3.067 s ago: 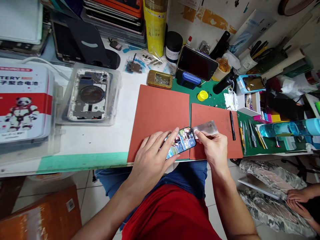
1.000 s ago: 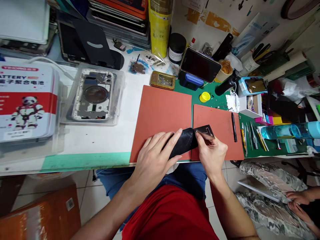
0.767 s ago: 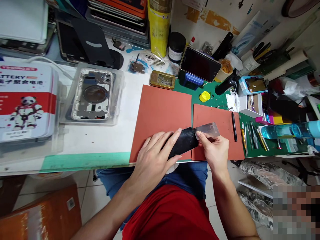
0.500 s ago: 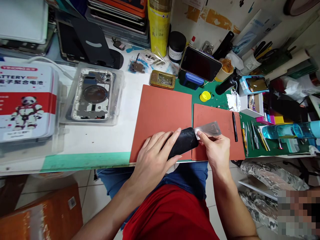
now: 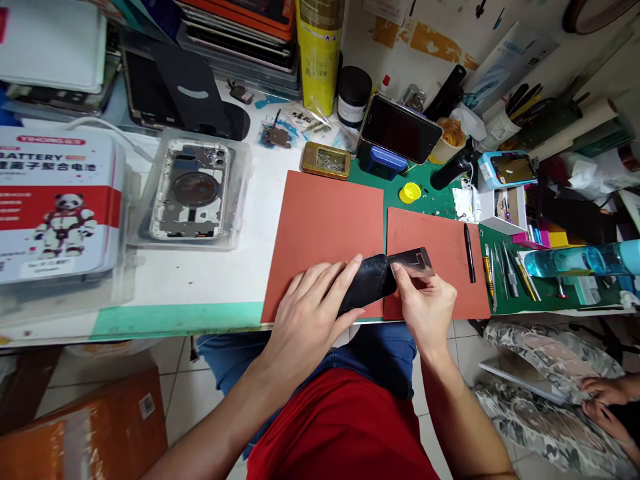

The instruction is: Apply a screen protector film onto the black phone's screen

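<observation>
A black phone (image 5: pixel 369 283) lies tilted over the near edge of a reddish-brown mat (image 5: pixel 330 213), its dark face scuffed. My left hand (image 5: pixel 311 299) wraps around its left part, with the fingers along the far side and the thumb along the near side. Between the thumb and fingers of my right hand (image 5: pixel 428 305) is a thin, shiny metal sheet (image 5: pixel 414 259) with a cut-out line near its outer end. The sheet's inner end meets the right end of the phone; whether it goes under the edge, I cannot tell.
A black pen (image 5: pixel 469 253) lies on the second mat (image 5: pixel 435 233), with several slim tools (image 5: pixel 510 273) to its right. Behind stand a propped phone (image 5: pixel 401 137) and a yellow cup (image 5: pixel 410 193). A boxed phone housing (image 5: pixel 193 190) sits left. Another person's hands (image 5: pixel 607 407) show at lower right.
The metal sheet has tipped and shifted slightly left and down at its outer end, now looking darker. My right hand has moved a little left with it; my left hand stays around the phone.
</observation>
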A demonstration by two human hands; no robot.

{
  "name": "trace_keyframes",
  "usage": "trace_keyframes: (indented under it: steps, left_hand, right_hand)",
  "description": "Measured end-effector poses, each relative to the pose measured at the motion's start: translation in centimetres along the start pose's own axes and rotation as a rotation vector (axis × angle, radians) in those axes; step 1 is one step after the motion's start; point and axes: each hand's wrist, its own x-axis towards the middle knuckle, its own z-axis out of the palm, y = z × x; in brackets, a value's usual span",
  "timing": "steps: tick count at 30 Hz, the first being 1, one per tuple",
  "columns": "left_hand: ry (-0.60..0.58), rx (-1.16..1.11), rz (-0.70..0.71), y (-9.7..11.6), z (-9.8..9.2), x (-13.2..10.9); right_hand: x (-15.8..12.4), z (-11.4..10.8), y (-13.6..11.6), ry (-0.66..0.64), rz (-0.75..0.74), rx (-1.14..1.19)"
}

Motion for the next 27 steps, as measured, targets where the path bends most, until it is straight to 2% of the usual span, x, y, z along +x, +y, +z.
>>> trace_keyframes:
  steps: [5,11,15,22,24,27]
  left_hand:
    - [0.003,0.001,0.0,-0.1,0.2,-0.1]
    - [0.0,0.001,0.001,-0.1,0.2,0.0]
    - [-0.009,0.009,-0.001,0.0,0.1,0.0]
    - [-0.033,0.063,0.021,0.2,-0.2,0.5]
    - [-0.04,0.092,0.026,0.4,-0.3,0.8]
    - [-0.037,0.153,-0.011,1.0,-0.3,1.2]
  right_hand:
    - [1.4,-0.5,0.0,-0.086,0.199,0.125]
    - [2.1,-0.8,-0.1,-0.116,0.281,0.207]
    - [1.7,-0.6,-0.1,-0.1,0.256,0.199]
    - [-0.8,0.7,0.4,0.072,-0.072,-0.015]
    - [-1.3,0.9,0.2,0.14,-0.061,0.03]
    - [-2.0,0.3,-0.5,0.245,0.09,0.219]
